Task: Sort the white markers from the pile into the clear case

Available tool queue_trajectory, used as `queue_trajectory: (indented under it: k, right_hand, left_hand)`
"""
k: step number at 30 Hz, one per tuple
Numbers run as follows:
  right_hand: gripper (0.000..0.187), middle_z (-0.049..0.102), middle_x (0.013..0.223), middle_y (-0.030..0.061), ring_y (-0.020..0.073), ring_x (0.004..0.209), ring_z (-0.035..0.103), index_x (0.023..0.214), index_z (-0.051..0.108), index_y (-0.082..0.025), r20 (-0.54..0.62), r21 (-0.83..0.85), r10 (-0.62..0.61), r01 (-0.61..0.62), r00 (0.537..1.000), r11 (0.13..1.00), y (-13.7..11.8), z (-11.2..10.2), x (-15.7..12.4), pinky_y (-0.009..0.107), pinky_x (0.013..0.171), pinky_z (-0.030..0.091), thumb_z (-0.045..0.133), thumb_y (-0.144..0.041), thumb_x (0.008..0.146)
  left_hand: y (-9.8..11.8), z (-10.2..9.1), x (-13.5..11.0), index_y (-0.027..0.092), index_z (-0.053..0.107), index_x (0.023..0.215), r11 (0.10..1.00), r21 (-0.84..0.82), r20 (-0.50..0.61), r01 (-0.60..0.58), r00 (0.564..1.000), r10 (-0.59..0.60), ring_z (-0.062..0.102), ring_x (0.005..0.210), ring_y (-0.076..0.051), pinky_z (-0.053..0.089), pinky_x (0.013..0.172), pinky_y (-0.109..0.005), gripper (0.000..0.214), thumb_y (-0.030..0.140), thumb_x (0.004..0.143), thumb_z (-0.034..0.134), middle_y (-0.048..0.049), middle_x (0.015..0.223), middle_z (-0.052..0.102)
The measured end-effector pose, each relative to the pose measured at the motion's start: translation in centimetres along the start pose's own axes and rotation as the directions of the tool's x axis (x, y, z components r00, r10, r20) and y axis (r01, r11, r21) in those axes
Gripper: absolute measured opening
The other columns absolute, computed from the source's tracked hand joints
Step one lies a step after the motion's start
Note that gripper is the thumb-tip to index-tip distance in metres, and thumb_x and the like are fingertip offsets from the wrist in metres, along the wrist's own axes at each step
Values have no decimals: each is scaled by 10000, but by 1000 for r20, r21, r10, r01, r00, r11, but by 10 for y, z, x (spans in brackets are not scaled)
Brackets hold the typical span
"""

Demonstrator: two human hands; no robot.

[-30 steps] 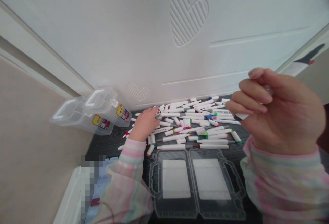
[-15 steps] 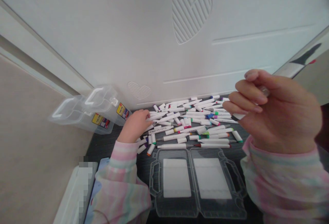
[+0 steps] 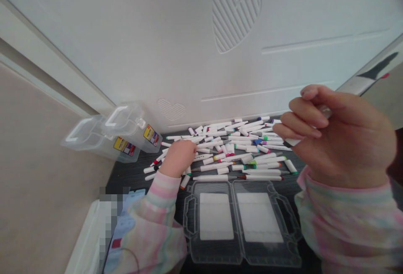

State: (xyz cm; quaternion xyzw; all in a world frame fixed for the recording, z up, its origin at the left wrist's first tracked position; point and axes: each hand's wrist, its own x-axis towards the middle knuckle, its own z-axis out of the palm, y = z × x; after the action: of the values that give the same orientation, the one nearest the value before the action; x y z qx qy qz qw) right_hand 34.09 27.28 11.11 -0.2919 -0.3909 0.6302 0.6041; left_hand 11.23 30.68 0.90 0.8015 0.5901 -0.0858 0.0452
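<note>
White markers (image 3: pixel 217 178) with coloured caps lie in a loose spread across the dark tabletop, along with several loose caps. My left hand (image 3: pixel 180 156) reaches down into the left part of the spread. Its back faces me and hides the fingertips, so whatever it grips does not show. Raised at the right, palm toward me, my right hand (image 3: pixel 338 133) has its fingers curled round a white marker (image 3: pixel 294 142); only the ends of it show. Below the markers lies a clear plastic case (image 3: pixel 217 258), unfolded flat, with a white panel in each half.
Two clear plastic boxes (image 3: pixel 108 148) with yellow labels stand at the left, near the white panel (image 3: pixel 157 47) with heart reliefs behind the table. A pale blue item (image 3: pixel 126 223) lies by my left sleeve, beside a whitish object (image 3: pixel 83 240).
My left hand has moved right and a little toward me, over the markers. More markers show where it was, at the left. My right hand has stayed put, still closed.
</note>
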Motion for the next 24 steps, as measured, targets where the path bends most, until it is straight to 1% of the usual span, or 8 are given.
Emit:
queue_trajectory:
  k: [4,10,17,24]
  right_hand:
    - [279,163,492,-50,50,397,140,639,539,-169,-10,-3,-3,3,1000,1000,-1,1,0,243,401,131,340,-182,834]
    - [293,172,490,-48,47,398,152,646,539,-157,10,16,-1,1,1000,1000,0,2,1,238,405,135,320,-170,840]
    - [180,160,505,-55,48,396,153,658,534,-179,5,-40,-7,7,1000,999,2,2,1,249,413,131,431,-213,802]
    - [239,149,500,-53,54,401,142,653,528,-175,-3,-10,3,-3,1000,1000,3,2,1,257,411,131,363,-197,825]
  left_hand:
    - [2,3,1,150,662,767,999,35,3,19,1000,-20,598,769,-217,427,716,-320,225,195,754,443,-106,783,658]
    - [6,5,1,141,655,763,998,52,11,25,1000,-26,605,789,-238,437,706,-334,196,212,751,473,-124,802,663]
    - [6,5,0,134,648,802,998,57,1,14,1000,-14,606,807,-243,445,708,-337,200,208,756,468,-127,833,661]
    - [6,3,-1,128,647,779,998,65,-11,-13,1000,14,608,796,-250,446,699,-345,216,180,759,438,-126,817,663]
